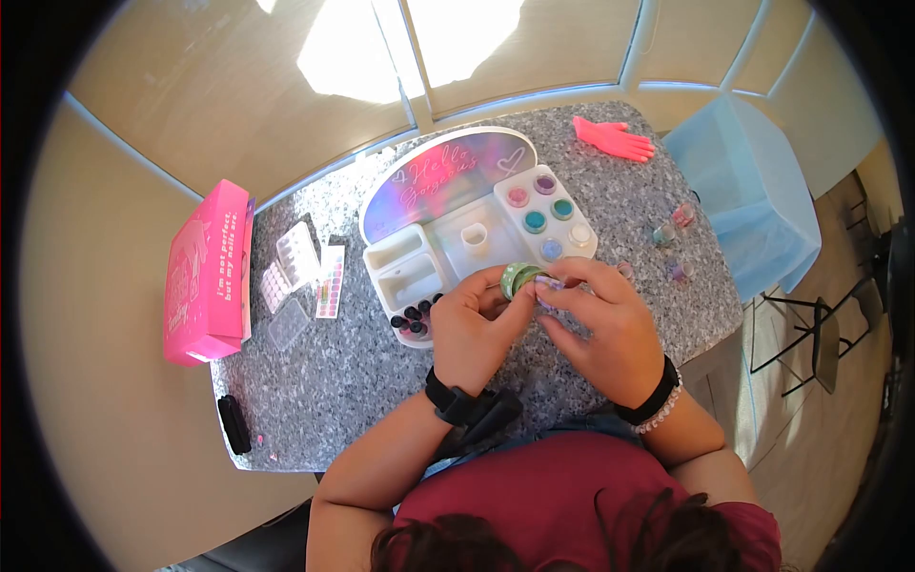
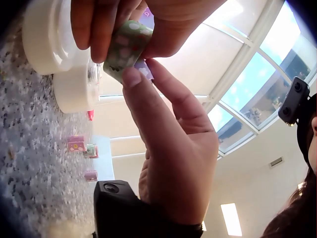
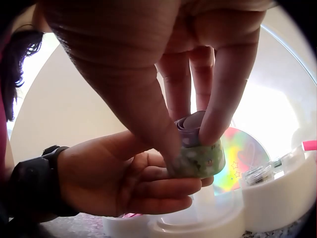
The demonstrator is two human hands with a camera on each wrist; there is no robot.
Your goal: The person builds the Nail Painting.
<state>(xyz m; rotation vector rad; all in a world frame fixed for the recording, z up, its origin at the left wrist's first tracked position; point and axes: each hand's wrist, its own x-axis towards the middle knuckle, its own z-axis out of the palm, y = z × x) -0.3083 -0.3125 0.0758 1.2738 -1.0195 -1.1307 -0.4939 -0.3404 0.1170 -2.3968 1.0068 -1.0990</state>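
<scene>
A green patterned roll (image 1: 516, 277) (image 2: 125, 48) (image 3: 200, 161) is held in the left hand (image 1: 481, 329) (image 2: 168, 20) (image 3: 114, 176), its fingers curled round the side. The right hand (image 1: 610, 334) (image 2: 173, 134) (image 3: 148, 64) pinches a smaller purple coiled strip (image 1: 549, 283) (image 2: 144, 69) (image 3: 189, 130) between thumb and fingers. In the right wrist view, the purple coil stands at the top of the green roll, partly inside it. Both hands are close together above the front edge of a white organizer (image 1: 467, 250).
The organizer holds colored jars (image 1: 535, 221) and black-capped bottles (image 1: 413, 314). Left of it are a pink box (image 1: 205, 272), clear cases (image 1: 296, 255) and a sticker sheet (image 1: 330, 281). A pink glove (image 1: 615, 140) and small rolls (image 1: 682, 214) are at the right, beside a blue-covered object (image 1: 748, 195).
</scene>
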